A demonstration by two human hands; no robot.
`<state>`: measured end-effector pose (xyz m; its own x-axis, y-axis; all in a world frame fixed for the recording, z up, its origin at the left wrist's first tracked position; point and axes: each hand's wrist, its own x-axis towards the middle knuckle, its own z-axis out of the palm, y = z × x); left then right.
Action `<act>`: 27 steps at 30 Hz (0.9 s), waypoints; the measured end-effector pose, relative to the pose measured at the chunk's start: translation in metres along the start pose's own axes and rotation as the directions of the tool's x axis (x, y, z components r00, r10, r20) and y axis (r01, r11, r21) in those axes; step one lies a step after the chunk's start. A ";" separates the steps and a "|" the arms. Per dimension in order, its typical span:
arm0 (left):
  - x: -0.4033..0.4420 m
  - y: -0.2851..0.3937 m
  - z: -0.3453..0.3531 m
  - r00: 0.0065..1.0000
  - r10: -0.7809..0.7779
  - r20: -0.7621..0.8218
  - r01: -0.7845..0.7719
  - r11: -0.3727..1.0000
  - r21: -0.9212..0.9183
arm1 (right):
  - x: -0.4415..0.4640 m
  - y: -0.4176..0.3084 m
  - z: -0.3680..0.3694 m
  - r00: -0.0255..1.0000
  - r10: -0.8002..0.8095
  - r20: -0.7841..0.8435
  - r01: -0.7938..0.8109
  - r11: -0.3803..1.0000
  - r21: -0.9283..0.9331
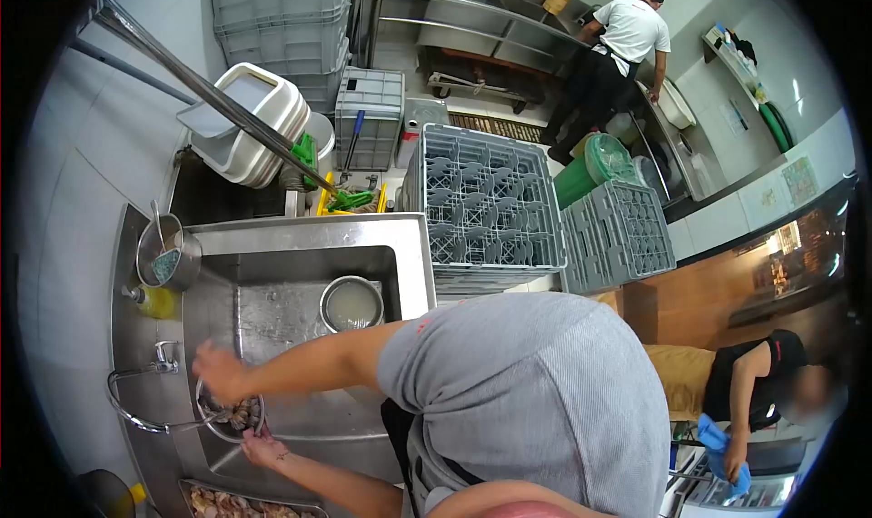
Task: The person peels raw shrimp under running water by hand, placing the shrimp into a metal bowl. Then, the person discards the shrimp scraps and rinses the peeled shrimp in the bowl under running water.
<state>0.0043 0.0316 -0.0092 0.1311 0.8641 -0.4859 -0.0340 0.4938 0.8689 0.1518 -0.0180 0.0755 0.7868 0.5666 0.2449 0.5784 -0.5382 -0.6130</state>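
Low in the sink [309, 427], under the curved faucet [136, 418], stands a round metal bowl [202, 418] with greyish-brown pieces of food [243, 415]; their kind is unclear. My right hand [221, 373] is over the bowl's upper side, blurred, fingers apart, and seems to hold nothing. At the near rim, my left hand [263, 447] has its fingers closed on the bowl's edge, palm turned partly up. Another round metal bowl [352, 304] with cloudy liquid sits in the sink's upper right corner.
A metal pot [169, 254] with utensils and a yellow soap bottle [154, 302] stand at the sink's back edge. Below lies a tray [313, 509] of raw meat-like pieces. Glass racks [490, 200] are stacked beyond the sink. Two other people work nearby, one holding a blue cloth [722, 450].
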 end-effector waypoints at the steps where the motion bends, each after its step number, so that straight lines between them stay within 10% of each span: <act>1: 0.002 -0.001 -0.005 1.000 -0.004 -0.006 0.004 1.000 0.002 | -0.008 0.018 0.001 0.990 0.077 -0.118 -0.083 0.995 -0.050; 3: 0.004 0.005 -0.017 1.000 -0.021 0.003 0.020 0.995 0.094 | -0.008 0.045 0.027 0.960 0.279 -0.013 -0.279 0.960 -0.024; 5: 0.004 0.013 -0.020 0.999 -0.026 0.030 0.022 0.990 0.139 | 0.007 0.066 0.032 0.555 0.177 0.813 -0.697 0.632 0.339; 7: 0.014 0.014 -0.022 0.998 -0.029 0.053 0.019 0.985 0.172 | 0.011 0.064 0.029 0.555 0.130 0.822 -0.638 0.701 0.320; 10: 0.053 0.034 -0.019 0.760 0.610 0.225 -0.477 0.287 0.831 | -0.003 0.038 -0.016 0.732 0.283 0.619 -0.592 0.713 0.375; 11: 0.012 0.076 0.005 0.636 0.685 0.354 -0.499 0.016 0.867 | 0.006 0.057 0.045 0.979 -0.038 0.201 -0.016 0.964 0.265; 12: -0.031 0.096 0.038 0.778 0.565 0.276 -0.532 0.357 0.768 | 0.022 0.100 0.114 0.809 -0.203 0.551 0.077 0.967 0.244; 13: 0.017 0.080 0.047 0.851 0.375 0.368 -0.488 0.823 0.289 | 0.019 0.108 0.085 0.772 -0.209 0.600 0.068 0.966 0.249; 16: 0.024 0.082 0.094 0.688 0.311 0.655 -0.324 0.940 -0.106 | 0.001 0.098 0.060 0.755 -0.118 0.644 -0.145 0.929 0.340; 18: 0.053 0.081 0.102 0.873 0.237 0.427 -0.275 0.961 0.029 | -0.006 0.081 0.048 0.718 0.133 0.683 -0.528 0.743 0.411; 21: 0.044 0.074 0.071 0.689 0.663 0.293 -0.655 0.397 0.643 | -0.011 0.069 0.043 0.760 0.200 0.618 -0.591 0.609 0.529; 24: 0.037 0.035 0.031 0.554 0.744 0.372 -0.583 0.028 0.812 | -0.022 0.054 0.035 0.766 0.224 0.603 -0.541 0.730 0.416; 27: 0.022 0.001 0.036 0.758 0.560 0.334 -0.478 0.130 0.869 | -0.027 0.030 0.022 0.741 0.146 0.655 -0.481 0.796 0.367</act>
<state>0.0424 0.0480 -0.0159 0.4109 0.8993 0.1497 0.7936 -0.4337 0.4269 0.1434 -0.0351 0.0338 0.5268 0.7500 -0.4000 0.0025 -0.4720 -0.8816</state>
